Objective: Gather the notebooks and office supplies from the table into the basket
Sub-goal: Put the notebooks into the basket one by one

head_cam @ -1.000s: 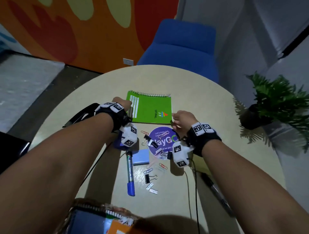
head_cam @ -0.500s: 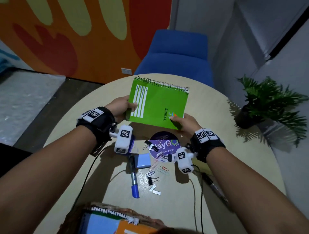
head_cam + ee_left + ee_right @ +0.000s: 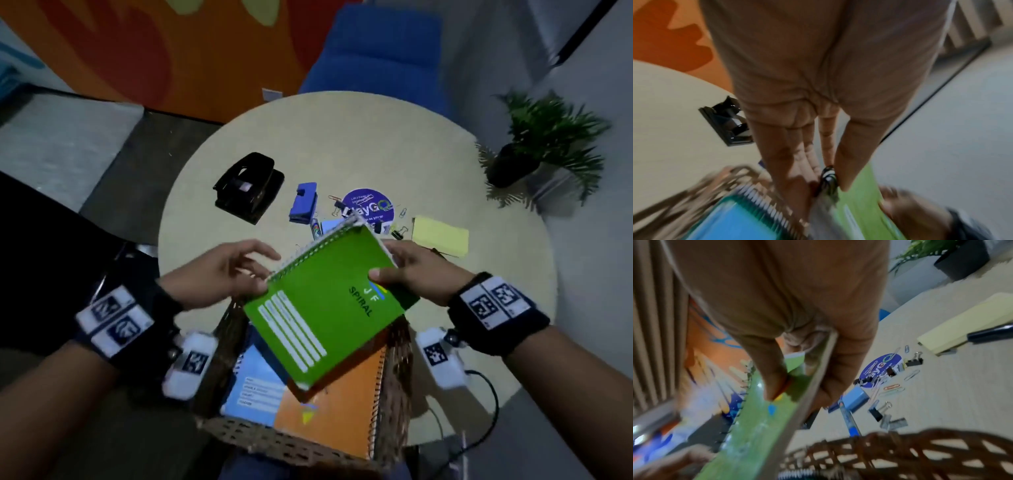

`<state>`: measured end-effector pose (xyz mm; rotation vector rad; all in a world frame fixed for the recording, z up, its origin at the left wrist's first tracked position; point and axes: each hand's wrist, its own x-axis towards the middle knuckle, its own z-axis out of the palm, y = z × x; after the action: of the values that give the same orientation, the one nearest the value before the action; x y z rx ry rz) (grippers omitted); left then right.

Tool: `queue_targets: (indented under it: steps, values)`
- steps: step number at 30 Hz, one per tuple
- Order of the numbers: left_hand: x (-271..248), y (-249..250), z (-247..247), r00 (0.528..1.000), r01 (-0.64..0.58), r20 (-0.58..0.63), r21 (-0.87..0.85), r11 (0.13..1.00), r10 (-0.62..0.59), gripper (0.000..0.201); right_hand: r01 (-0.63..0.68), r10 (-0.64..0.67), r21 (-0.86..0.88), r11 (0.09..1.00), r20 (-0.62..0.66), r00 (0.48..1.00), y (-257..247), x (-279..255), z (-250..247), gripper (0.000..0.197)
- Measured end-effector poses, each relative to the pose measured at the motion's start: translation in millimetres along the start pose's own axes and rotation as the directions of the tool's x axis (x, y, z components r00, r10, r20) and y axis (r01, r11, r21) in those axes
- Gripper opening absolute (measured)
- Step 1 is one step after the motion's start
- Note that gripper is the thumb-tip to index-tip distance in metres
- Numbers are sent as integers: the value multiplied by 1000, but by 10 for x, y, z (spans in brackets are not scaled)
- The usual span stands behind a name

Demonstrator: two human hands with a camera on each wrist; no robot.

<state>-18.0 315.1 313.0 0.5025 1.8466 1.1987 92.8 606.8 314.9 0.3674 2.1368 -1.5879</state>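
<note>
A green spiral notebook is held tilted above the woven basket in the lower centre of the head view, pinched at its right edge between thumb and fingers of the right hand, while its spiral edge is touched by the straight, loosely spread fingers of the left hand. A blue notebook and an orange notebook are seen lying inside the basket. On the round table in the middle of the frame, a black hole punch, a blue stapler, a round purple sticker, scattered paper clips and a yellow notepad are left.
</note>
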Motion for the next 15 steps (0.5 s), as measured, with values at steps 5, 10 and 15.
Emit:
queue_targets:
  steps: [5,10,15]
  values:
    - [-658,-652,320,1000,-28,4,445,895,30,62,-22,13,-291,956,-36,999,48,274,678,15]
    - [-858,-1033,549,993,70,-117,647,759,9,61,-92,-30,-615,783,-184,983,49,523,1323,39]
    - [-820,-1038,716,977,204,-211,866,457,-37,27,-129,-85,-763,634,-235,968,33,696,1481,36]
